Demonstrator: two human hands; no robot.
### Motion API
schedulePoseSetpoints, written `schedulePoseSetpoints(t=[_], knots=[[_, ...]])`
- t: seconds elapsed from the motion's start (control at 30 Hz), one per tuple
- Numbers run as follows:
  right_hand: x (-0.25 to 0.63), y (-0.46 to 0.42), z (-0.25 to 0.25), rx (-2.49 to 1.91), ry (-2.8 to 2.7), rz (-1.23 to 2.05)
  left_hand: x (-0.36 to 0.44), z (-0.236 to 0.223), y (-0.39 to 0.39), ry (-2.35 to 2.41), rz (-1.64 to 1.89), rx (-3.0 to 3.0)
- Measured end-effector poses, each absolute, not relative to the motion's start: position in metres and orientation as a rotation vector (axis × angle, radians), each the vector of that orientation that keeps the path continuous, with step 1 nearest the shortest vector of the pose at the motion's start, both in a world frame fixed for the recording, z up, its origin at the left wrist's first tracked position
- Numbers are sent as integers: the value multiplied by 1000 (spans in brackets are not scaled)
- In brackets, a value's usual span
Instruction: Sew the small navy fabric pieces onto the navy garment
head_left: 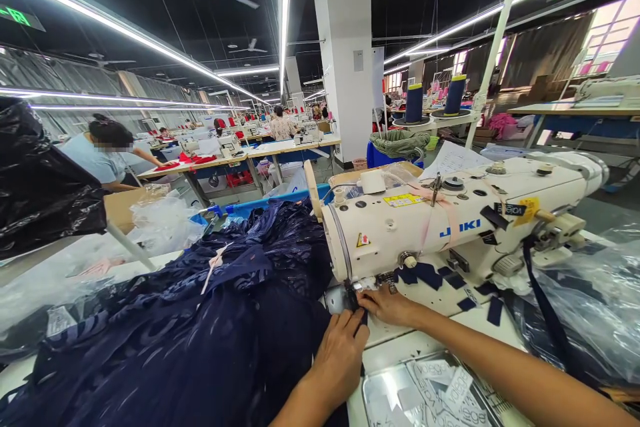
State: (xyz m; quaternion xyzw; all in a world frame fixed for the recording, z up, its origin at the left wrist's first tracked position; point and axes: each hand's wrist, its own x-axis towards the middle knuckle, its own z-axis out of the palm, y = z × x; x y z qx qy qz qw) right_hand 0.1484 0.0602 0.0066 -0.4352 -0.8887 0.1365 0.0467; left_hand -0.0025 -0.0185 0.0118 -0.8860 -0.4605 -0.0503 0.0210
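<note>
One big heap of navy fabric [220,340] spreads over the left of my table [383,349], right up against the head of the white sewing machine [400,220]. Nearer me, in front of the machine, sits a shallow tray [379,388]. My left hand [339,352] is bent, fingers close together, tips on dark cloth [365,317] under the machine's head; I can't tell whether they pinch or only press. My right hand [390,305] curls in opposite, its grip hidden. Navy scraps [428,275] lie beyond my right wrist; printed labels [443,390] fill the tray.
</note>
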Motion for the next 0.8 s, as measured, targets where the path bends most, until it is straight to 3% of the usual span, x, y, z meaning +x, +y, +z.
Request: schedulePoseSetpoints(t=[0.2, 0.47, 0.8], knots=[[150, 58, -2, -1242, -2708, 294, -4, 18, -17, -1512, -246, -2817], [168, 51, -9, -623, -2762, -232, -14, 7, -17, -1372, -469, -2838], [178, 65, 3, -535, -2775, -321, 3, -4, -4, -1365, -533, -2683]])
